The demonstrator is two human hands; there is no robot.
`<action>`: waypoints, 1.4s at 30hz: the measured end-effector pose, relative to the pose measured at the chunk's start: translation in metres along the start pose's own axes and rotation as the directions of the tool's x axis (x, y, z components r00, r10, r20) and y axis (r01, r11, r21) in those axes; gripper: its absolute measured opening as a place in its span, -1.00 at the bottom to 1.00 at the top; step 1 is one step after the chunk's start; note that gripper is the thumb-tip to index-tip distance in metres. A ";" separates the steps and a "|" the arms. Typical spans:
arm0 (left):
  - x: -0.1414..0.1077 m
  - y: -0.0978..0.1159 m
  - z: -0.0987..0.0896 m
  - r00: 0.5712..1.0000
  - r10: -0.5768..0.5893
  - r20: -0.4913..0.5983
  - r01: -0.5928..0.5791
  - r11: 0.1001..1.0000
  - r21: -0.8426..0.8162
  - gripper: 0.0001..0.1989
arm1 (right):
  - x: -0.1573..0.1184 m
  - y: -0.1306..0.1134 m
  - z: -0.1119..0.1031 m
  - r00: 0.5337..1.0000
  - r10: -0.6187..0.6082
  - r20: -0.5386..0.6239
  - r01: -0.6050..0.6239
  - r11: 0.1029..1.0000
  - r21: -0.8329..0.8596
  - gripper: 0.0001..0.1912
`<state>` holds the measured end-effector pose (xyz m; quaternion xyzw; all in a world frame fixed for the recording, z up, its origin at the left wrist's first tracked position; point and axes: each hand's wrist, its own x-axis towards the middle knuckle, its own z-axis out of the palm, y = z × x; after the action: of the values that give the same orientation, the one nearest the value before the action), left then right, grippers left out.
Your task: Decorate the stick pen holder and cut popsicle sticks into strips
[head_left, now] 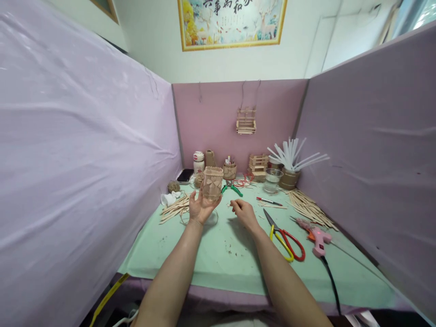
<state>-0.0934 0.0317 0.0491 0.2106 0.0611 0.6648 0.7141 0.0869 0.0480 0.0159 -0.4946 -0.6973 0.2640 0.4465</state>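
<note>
My left hand [201, 209] holds up a small tan cup-shaped container [213, 183] above the table, its side covered with criss-crossed flat wooden strips. The palm is under and behind it, with fingers around its base. To the right, my right hand [243, 211] hovers over the table with fingers curled together; anything they pinch is too small or hidden to see. Between and beyond the hands lie green-handled pliers [233, 188]. A thin loop of cord [213, 219] rests on the cloth behind my left wrist.
Scissors [284, 238], a pink glue gun [319, 240] with a black cable, and a red pen [269, 201] lie right. Wooden sticks [311, 209] are piled both sides. A water bowl [272, 180], a pot of white sticks [289, 178] and a phone [185, 175] stand farther back, before pink partitions.
</note>
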 end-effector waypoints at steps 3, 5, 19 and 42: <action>0.003 0.001 -0.005 0.999 -0.011 -0.048 0.009 1.000 -0.028 -0.70 | 0.000 0.001 0.000 1.000 -0.003 0.014 0.003 1.000 -0.004 -0.74; 0.005 0.000 -0.007 0.998 -0.004 -0.056 0.002 0.999 -0.033 -0.76 | 0.000 0.001 0.001 1.000 -0.007 0.022 0.008 1.000 -0.006 -0.74; 0.011 -0.016 -0.008 0.975 -0.213 -0.059 0.215 0.977 0.013 -0.62 | 0.001 -0.005 -0.005 0.964 -0.148 -0.219 0.159 0.987 0.033 -0.72; 0.009 -0.031 -0.004 0.964 -0.239 -0.116 0.245 0.969 0.040 -0.60 | 0.006 -0.022 -0.051 0.801 -0.179 -0.571 0.031 0.965 -0.259 -0.63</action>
<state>-0.0650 0.0402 0.0352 0.1837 0.1435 0.5811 0.7797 0.1210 0.0422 0.0590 -0.5618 -0.5772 -0.0128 0.5926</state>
